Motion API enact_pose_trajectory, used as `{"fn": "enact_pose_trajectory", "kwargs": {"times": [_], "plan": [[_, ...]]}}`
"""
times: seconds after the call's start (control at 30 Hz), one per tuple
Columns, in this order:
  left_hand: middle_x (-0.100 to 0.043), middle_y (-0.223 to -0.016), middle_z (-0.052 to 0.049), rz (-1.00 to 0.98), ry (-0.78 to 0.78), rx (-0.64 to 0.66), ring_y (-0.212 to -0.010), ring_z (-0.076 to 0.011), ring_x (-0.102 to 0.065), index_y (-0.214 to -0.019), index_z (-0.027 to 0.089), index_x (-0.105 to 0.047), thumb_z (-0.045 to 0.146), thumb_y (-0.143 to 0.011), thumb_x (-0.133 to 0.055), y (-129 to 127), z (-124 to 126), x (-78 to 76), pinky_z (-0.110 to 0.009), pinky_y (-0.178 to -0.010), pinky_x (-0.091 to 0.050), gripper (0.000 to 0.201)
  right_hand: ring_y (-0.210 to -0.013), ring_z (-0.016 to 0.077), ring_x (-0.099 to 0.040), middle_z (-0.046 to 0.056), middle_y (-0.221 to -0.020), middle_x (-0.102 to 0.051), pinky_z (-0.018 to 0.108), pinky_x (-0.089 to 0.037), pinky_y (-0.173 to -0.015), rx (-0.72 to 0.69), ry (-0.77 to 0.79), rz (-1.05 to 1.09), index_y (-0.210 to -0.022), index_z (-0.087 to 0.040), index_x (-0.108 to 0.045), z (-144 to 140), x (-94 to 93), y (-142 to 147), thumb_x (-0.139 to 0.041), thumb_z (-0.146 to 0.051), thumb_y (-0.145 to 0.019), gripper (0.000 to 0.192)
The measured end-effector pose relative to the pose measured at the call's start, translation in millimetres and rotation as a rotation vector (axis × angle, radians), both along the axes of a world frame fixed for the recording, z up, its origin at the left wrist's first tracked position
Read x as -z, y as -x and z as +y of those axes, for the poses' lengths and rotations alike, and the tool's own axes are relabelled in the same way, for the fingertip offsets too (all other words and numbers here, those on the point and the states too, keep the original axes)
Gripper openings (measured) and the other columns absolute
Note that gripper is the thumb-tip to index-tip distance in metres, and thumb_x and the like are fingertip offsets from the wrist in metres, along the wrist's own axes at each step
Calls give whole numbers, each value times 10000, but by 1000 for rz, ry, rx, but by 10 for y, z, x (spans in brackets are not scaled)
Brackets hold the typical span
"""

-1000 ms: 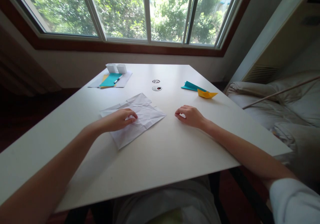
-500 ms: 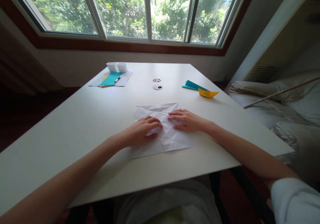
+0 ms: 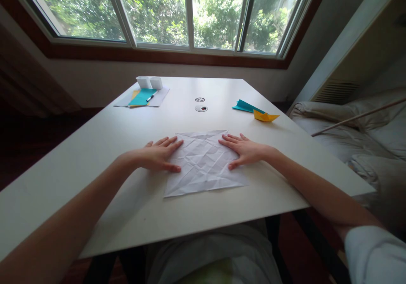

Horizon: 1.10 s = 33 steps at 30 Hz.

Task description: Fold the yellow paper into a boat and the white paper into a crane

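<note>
A white sheet of paper [image 3: 204, 161], covered in crossing creases, lies spread on the table in front of me. My left hand [image 3: 160, 153] rests at the sheet's left edge, fingers spread, with fingertips and thumb on the paper. On the opposite edge my right hand [image 3: 242, 149] lies with its fingers apart, fingertips and thumb touching the sheet. Neither hand grips anything. The middle of the paper shows between them.
The white table [image 3: 120, 229] reaches toward the window. Far left are a teal sheet [image 3: 141, 97], a pen [image 3: 151, 96] and white folded paper boxes [image 3: 155, 83]. At right sit a teal folded paper [image 3: 245, 106] and a yellow paper boat [image 3: 265, 117].
My hands have slid apart from the middle of the sheet to its left and right edges. The fingers are more spread, and the paper's creased centre is now uncovered.
</note>
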State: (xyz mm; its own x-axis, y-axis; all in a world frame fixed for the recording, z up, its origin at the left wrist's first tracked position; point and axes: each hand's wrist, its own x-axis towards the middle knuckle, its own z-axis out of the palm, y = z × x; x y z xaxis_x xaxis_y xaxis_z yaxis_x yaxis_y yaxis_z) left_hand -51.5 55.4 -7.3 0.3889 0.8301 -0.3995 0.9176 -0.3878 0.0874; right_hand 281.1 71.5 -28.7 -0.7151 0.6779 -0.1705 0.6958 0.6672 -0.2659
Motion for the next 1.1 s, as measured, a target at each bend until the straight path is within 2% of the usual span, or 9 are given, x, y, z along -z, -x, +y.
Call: {"fn": "enact_pose_trajectory", "kwargs": {"times": [0.2, 0.3, 0.37, 0.53, 0.67, 0.8, 0.87, 0.97, 1.1], "plan": [[-119, -1515, -106, 37, -49, -96, -1372, -381, -82, -1451, 234, -108, 786, -651, -413, 65, 35, 9, -542, -1052, -136, 1018, -1380, 348, -102, 85, -1518, -111, 590, -41, -1079, 64, -41, -25, -1445, -312, -128, 70, 13, -94, -496, -731, -680, 946], [-150, -1513, -103, 8, -97, -94, -1375, -359, -87, -1448, 243, -155, 773, -698, -354, 83, 83, 84, -546, -1054, -124, 940, -1383, 330, -110, 54, -1519, -126, 558, -66, -1094, 65, -47, -30, -1442, -334, -134, 95, 13, -125, -476, -726, -700, 905], [-175, -1506, -120, -20, -162, -138, -1370, -355, -105, -1437, 225, -204, 748, -748, -284, 94, 135, 156, -579, -1037, -129, 869, -1383, 319, -124, 45, -1517, -149, 537, -74, -1102, 71, -58, -27, -1439, -341, -150, 104, 13, -139, -460, -718, -718, 870], [-270, -1462, -159, -139, -263, -243, -1334, -346, -218, -1331, 210, -388, 663, -825, -212, 42, 244, 296, -580, -1008, -205, 702, -1376, 329, -148, 77, -1511, -176, 541, -85, -1096, 73, -72, -16, -1434, -308, -204, 107, 18, -149, -462, -721, -716, 867], [-455, -1348, -120, -399, -283, -279, -1243, -325, -380, -1112, 212, -572, 647, -825, -247, -42, 262, 305, -492, -981, -310, 614, -1368, 334, -170, 74, -1509, -190, 537, -90, -1096, 80, -84, -8, -1430, -309, -219, 96, 17, -140, -473, -723, -708, 871], [-649, -1022, -87, -788, -275, -312, -928, -234, -594, -1039, 172, -591, 620, -717, -511, -69, 238, 277, -329, -791, -458, 557, -1362, 329, -190, 73, -1504, -212, 522, -99, -1097, 80, -104, -7, -1426, -307, -235, 90, 14, -129, -468, -726, -708, 864], [-664, -837, -49, -925, -178, -364, -747, -188, -611, -1059, 164, -572, 546, -642, -635, -75, 210, 254, -288, -650, -466, 569, -1356, 326, -207, 77, -1498, -228, 519, -111, -1094, 84, -127, -6, -1419, -302, -256, 97, 24, -126, -461, -728, -711, 851], [-616, -647, 9, -1049, -57, -490, -550, -132, -549, -1017, 156, -564, 440, -574, -713, -96, 168, 213, -231, -490, -386, 547, -1344, 315, -239, 84, -1490, -251, 513, -136, -1088, 131, -184, 3, -1410, -270, -287, 132, 67, -131, -412, -718, -748, 809], [-623, -664, 9, -1198, -43, -570, -555, -113, -535, -890, 152, -568, 357, -525, -755, -118, 163, 189, -215, -485, -353, 459, -1318, 294, -295, 117, -1452, -325, 486, -192, -1077, 297, -277, 58, -1390, -180, -328, 210, 154, -158, -342, -668, -814, 756]]}}
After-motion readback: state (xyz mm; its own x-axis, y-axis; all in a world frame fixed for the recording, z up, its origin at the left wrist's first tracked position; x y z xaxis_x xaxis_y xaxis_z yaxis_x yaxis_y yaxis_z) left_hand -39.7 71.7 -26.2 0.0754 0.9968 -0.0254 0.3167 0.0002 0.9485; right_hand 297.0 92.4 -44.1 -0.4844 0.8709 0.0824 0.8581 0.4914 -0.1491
